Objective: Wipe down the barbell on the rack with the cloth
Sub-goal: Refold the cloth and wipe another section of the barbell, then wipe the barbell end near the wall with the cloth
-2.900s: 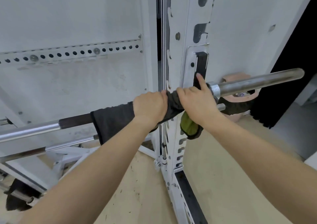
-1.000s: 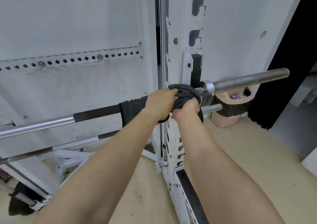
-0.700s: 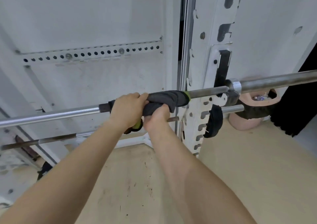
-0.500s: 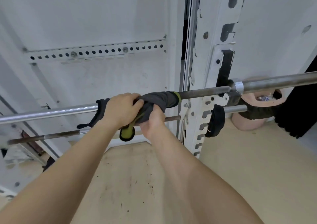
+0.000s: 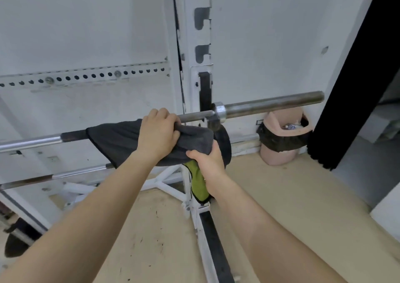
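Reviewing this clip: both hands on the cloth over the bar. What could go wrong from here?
1. The cloth hangs loose below the barbell; its slack could catch on the rack upright.
2. The left hand sits near the bar's collar; sliding right could pinch fingers there.
3. The right hand grips only bunched cloth below the bar, so wiping pressure may be uneven.

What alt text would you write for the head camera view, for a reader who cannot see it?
Two bare hands hold a dark grey cloth with a green underside draped over a steel barbell on a white metal rack: the left hand grips it on the bar, the right hand holds its hanging end below. A pink waste bin with a black liner stands on the floor behind.
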The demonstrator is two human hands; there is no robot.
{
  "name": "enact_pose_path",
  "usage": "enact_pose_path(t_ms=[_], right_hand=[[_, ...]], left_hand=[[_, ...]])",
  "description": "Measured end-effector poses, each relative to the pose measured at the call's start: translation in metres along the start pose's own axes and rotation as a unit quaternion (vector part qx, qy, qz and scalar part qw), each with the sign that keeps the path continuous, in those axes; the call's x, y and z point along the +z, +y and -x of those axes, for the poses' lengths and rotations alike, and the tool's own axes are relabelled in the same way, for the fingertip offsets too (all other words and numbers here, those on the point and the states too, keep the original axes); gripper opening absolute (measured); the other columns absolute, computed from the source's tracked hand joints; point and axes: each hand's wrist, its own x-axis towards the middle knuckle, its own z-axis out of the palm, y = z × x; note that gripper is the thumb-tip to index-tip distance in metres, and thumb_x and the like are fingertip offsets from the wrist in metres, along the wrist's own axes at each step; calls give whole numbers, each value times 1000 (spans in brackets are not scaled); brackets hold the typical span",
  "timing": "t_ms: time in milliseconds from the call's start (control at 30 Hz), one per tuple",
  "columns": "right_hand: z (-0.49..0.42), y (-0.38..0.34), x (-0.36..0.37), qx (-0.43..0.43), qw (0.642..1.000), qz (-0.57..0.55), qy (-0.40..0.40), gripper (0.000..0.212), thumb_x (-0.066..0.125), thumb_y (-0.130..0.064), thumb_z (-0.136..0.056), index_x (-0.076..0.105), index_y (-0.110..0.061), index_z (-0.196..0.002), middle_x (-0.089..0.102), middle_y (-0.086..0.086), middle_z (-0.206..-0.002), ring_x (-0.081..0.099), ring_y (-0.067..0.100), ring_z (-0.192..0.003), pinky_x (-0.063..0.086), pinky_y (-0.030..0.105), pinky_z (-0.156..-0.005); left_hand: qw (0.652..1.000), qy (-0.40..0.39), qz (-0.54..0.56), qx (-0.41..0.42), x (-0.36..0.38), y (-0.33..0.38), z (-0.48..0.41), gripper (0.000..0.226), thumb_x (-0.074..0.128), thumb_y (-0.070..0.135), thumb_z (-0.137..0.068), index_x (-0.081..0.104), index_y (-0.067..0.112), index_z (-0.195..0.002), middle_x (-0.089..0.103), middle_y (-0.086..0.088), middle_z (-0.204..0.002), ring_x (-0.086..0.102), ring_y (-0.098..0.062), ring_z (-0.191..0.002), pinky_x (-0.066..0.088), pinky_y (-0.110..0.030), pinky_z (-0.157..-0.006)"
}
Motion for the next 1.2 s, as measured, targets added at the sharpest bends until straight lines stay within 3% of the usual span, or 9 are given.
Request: enact_pose_path(t_ms=[100,233,367,433,533,700,867,1067,1200], right_hand=[[17,-7,-66,65,996,28,-48,86,88,-42,-63,47,-27,-137,65,-2,-125,64,20,-113,52,43,-101],[37,-19,-154,111,986,98,-70,32,65,-55,-86,60,-31,-107,65,0,-124,63,17,-106,50,36,-91],[43,-49,-231,-38,931,358,62,35,70,-44,-86,50,-30,-112,38,-2,-134,41,18,-118,43,37,-99],[47,-74,-257,-113,925,363,9,49,69,-34,-90,45,-28,-132,42,-9,-129,42,11,-116,43,32,-92],[44,-96,-284,-113,920,368,-73,22,60,-32,-98,61,-26,-119,67,-9,-109,63,14,-102,51,31,-83],[36,-106,-320,-126,909,386,-95,21,54,-33,-103,68,-23,-114,71,-9,-105,65,11,-98,51,26,-80],[15,-112,-337,-163,840,507,-107,24,54,-30,-102,74,-25,-113,74,-9,-104,67,12,-98,54,36,-89],[-17,-130,-331,-123,883,443,-92,29,82,-32,-81,64,-27,-103,69,-1,-96,68,16,-90,59,36,-80],[-31,-137,-318,-41,900,392,-184,38,84,-32,-80,67,-27,-113,74,-5,-107,71,15,-99,59,35,-86]], left_hand=[[984,-10,168,-59,-14,72,1,19,57,4,-84,55,20,-95,57,0,-96,53,-21,-86,47,-37,-72],[968,-4,229,-103,-20,162,0,29,48,-7,-79,46,21,-85,56,0,-87,53,-21,-79,44,-34,-63],[951,-35,280,-129,-19,231,5,30,48,-9,-78,42,21,-74,56,-2,-83,54,-24,-74,48,-41,-59],[942,-46,299,-147,-19,258,6,28,46,-9,-79,43,18,-74,56,-5,-75,52,-24,-65,47,-42,-54],[928,-28,335,-158,-21,289,0,28,47,-11,-79,43,17,-74,54,1,-74,46,-13,-64,38,-26,-53],[951,-64,287,-95,-28,299,-16,25,63,5,-79,44,22,-83,52,7,-70,44,-12,-59,34,-23,-51],[950,-184,251,-32,-28,280,-24,40,80,30,-71,47,30,-94,63,9,-88,58,-15,-76,45,-27,-62],[868,-223,436,-84,-41,253,-53,28,65,11,-88,67,31,-108,68,13,-108,66,-8,-99,51,-25,-88],[911,-161,379,-27,-40,248,-84,38,61,0,-88,65,25,-115,64,12,-102,60,-2,-93,47,-20,-92]])
